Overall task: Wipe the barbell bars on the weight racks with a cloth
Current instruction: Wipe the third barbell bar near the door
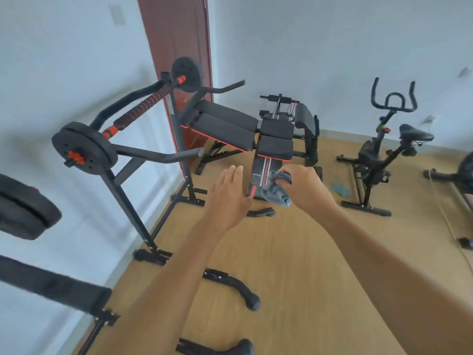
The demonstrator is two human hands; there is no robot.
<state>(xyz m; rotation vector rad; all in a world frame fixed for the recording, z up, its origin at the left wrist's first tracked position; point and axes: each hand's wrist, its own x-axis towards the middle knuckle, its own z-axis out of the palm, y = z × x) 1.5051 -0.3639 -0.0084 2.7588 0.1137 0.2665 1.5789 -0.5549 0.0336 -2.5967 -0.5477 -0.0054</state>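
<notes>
The barbell bar (143, 106) lies across the top of the black weight rack (122, 190), which stands on the wooden floor (294, 265) along the left wall. The bar has a red-and-black striped grip and a black plate at each end: the near plate (84, 147) hangs past the rack's front upright, and the far plate (186, 74) sits up by the red door (176, 34).

Both arms reach out over the floor, well apart from the bar. The left hand (227, 201) is held flat in the air with its fingers straight and close together, holding nothing. The right hand (304, 188) has its fingers curled round a bunched grey-blue cloth (277, 188), which hangs down from the grip.

Beyond the hands stands a padded black bench (230, 124), and an exercise bike (381, 155) stands near the right wall. A second bluish cloth (340, 189) lies on the floor just beside the bike's base.
</notes>
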